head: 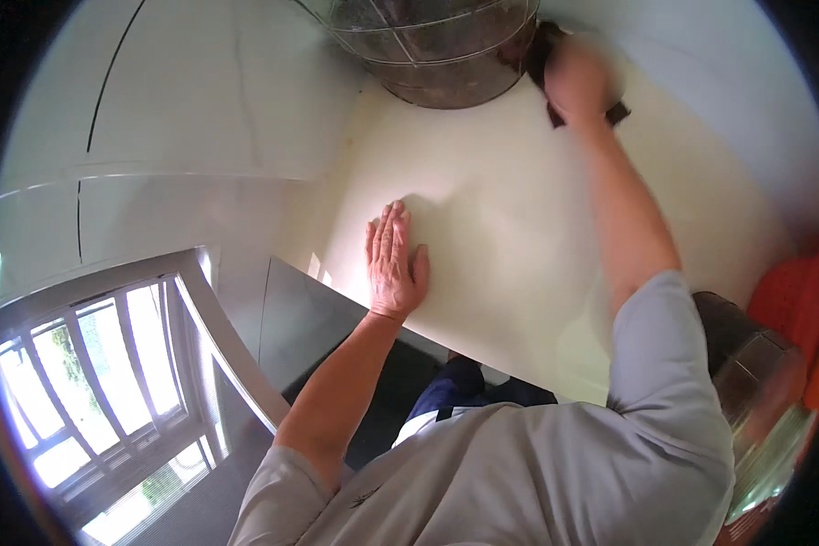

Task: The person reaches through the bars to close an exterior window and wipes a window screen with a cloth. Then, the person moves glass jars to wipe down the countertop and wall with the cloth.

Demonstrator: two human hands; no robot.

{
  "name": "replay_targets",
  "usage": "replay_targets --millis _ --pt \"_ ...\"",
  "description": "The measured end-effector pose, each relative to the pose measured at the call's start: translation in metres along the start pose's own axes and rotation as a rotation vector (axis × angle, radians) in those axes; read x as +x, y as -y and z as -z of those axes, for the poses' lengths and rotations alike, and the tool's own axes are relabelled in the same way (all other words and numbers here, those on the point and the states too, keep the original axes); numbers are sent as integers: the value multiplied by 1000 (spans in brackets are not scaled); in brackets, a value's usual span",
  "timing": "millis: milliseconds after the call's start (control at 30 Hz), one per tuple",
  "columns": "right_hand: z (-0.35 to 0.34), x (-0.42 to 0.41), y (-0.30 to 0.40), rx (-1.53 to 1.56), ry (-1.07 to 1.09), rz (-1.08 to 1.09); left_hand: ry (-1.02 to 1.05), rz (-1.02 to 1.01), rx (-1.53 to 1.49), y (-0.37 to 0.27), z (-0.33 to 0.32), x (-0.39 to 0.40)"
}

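My left hand (392,269) lies palm down on a pale cream countertop (478,205). Its fingers point away from me, the thumb stands apart, and it holds nothing. Far off at the back right, my right hand (580,78) is blurred and presses on a dark brown cloth (555,116). Parts of the cloth stick out on both sides of the hand; its fingers cannot be made out. Just left of the cloth stands a dark round container (443,75) with thin wire-like bands, cut off by the top of the view.
White walls (177,116) border the surface at left and back. A barred window (102,382) is at lower left. By my right elbow sit a dark brown container (751,341), a red object (792,293) and some shiny clear items (774,457).
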State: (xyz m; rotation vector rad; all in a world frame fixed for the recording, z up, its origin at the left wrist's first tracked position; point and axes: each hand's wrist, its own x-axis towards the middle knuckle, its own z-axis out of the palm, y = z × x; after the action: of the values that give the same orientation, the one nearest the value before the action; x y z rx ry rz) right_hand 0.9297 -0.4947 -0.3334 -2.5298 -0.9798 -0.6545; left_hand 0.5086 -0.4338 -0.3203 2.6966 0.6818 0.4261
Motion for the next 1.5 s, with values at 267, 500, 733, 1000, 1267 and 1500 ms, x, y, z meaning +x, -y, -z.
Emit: replay_targets --millis 267,500,733,1000,1267,1500 --pt "120 -191 208 531 381 382 -174 185 -245 7 1 -16" --pt "122 -129 77 380 263 26 -137 177 -149 9 3 -15" --pt "67 -87 -106 -248 -31 -317 -18 98 -31 0 -5 1" --pt "166 -273 185 579 257 409 -100 149 -246 11 2 -17" --pt "113 -171 -25 298 174 -214 -59 135 -142 9 0 -12" --pt "181 -247 29 49 269 -71 -84 201 -235 9 7 -11"
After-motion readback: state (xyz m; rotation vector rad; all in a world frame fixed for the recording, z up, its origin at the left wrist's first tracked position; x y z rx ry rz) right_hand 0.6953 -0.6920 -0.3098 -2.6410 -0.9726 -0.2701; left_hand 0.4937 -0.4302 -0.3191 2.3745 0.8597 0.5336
